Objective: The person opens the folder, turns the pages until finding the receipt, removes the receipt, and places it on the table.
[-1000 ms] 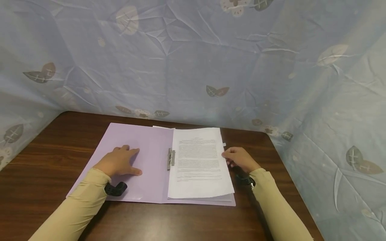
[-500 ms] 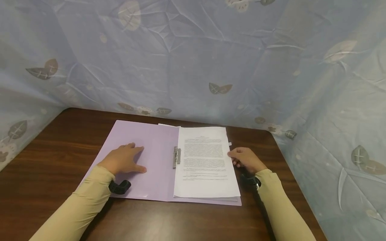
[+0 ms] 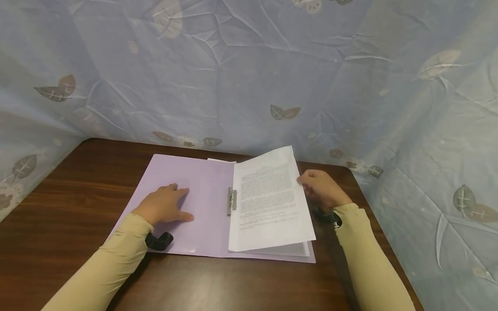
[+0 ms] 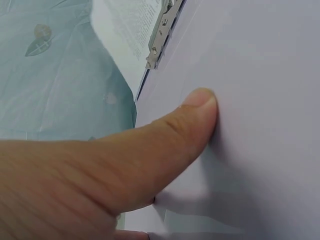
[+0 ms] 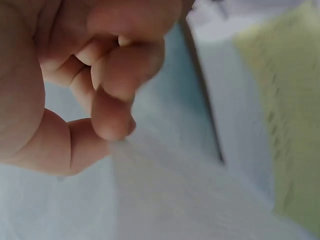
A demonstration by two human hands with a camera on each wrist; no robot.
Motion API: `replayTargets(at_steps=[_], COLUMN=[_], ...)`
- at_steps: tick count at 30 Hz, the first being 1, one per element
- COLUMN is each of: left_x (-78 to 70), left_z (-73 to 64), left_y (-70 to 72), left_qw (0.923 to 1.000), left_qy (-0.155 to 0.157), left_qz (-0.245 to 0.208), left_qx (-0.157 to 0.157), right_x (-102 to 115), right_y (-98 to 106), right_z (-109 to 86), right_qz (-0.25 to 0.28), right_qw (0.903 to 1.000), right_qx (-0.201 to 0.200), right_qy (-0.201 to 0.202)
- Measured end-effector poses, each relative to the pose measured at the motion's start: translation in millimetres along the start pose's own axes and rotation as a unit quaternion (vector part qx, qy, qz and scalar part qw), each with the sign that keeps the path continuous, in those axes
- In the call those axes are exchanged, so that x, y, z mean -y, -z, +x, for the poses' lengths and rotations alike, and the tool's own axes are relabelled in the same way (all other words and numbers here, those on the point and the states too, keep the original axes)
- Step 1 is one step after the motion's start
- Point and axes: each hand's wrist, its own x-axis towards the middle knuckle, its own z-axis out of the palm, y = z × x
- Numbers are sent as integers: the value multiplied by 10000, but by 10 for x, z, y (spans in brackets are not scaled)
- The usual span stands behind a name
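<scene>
Left hand (image 3: 164, 206) lies spread on the purple folder (image 3: 208, 211) beneath it; right hand (image 3: 322, 188) pinches the printed sheet (image 3: 268, 201), ideally lightly, to avoid creasing.

The person's bare right grip (image 3: 322, 188) has risen at right of frame, lifting the right edge of the white printed paper sheet (image 3: 268, 201); its upper corner peaks higher, and more white paper beneath (image 3: 297, 249) shows lower right.
</scene>
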Motion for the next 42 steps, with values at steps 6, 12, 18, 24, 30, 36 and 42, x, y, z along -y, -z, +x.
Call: replayTargets(at_steps=[6, 12, 18, 24, 30, 36, 42], left_x=[-11, -14, -15, 10, 90, 188, 272], left_z=[9, -5, -30, -44, -31, -40, -85], left_y=[23, 12, 20, 74, 143, 222, 311], left_qw=[10000, 9999, 9999, 9998, 9986, 9951, 9944], left_qy=[-16, 24, -1, -149, -448, -900, -752], left_qz=[73, 37, 71, 126, -57, -209, -311], left_qx=[36, 120, 136, 102, 260, 353, 681], right_x=[453, 942, 1346, 1583, 1608, 1509, 1388], right_y=[-186, -613, -1168, -1745, -2228, -2632, -2910], right_z=[31, 97, 178, 245, 333, 387, 402], right_qz=[238, 771, 1018, 214, -1049, -1743, -2454], right_qw=[9984, 9947, 9912, 9890, 9777, 9678, 9485], right_qx=[-155, -204, -221, -710, -1068, -1089, -799], right_qy=[496, 651, 813, 1279, 1472, 1455, 1835])
